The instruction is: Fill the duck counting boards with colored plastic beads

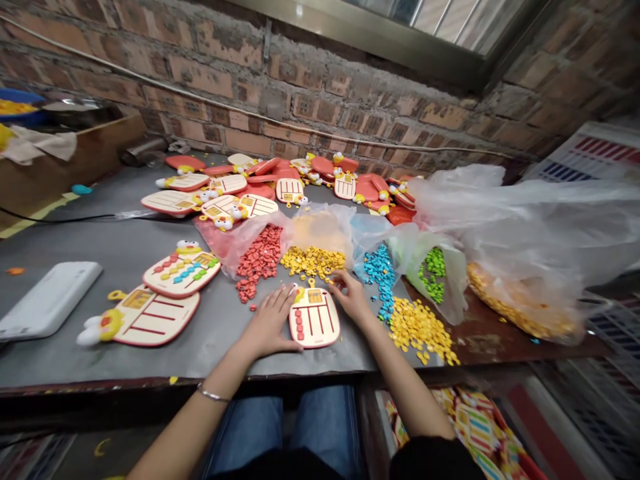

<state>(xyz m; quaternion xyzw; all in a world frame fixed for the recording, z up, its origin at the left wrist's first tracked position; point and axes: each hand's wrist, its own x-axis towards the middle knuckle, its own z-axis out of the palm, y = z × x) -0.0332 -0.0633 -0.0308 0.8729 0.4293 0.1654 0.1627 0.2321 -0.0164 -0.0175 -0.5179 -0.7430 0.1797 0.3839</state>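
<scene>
My left hand [269, 321] cups the left edge of a cream duck-shaped bead board [314, 319] with a red rim, which has a short column of red beads. My right hand [353, 295] reaches over the board's top right, fingertips pinched beside a heap of yellow beads [313, 262]; I cannot tell whether they hold a bead. Red beads [259, 260] lie to the left, blue beads [380, 280] to the right. Further right are green beads [433, 270] and another yellow heap [420, 330]. A filled board [181, 270] and a bare one [143, 317] lie left.
Many duck boards [220, 183] lie heaped at the back of the grey metal table [125, 247] against a brick wall [320, 93]. A large clear plastic bag [520, 227] holds orange pieces at the right. A white pad [47, 300] lies at the left.
</scene>
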